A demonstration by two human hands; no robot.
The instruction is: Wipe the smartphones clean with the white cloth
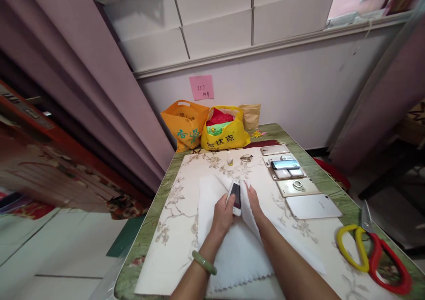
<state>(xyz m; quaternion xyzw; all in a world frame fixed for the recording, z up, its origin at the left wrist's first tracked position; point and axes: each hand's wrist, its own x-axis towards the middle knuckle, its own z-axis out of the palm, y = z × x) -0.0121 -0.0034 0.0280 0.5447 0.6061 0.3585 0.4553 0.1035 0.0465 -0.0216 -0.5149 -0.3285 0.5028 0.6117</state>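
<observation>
A white smartphone (236, 197) with a dark screen is gripped in my left hand (223, 213), the thumb lying over its front edge. Beneath and around it spreads a white cloth (239, 255) with a scalloped edge. My right hand (253, 200) is closed on a raised fold of that cloth, just right of the phone. Part of the right fingers is hidden behind the fold. A green bangle (204, 262) circles my left wrist.
Several phones, including a white one (314, 206), line the table's right side. Scissors (368, 251) with yellow and red handles lie front right. An orange bag (186, 123), a yellow bag (226, 136) and a small bottle (230, 159) stand toward the back. Wire-like glasses (246, 158) lie nearby.
</observation>
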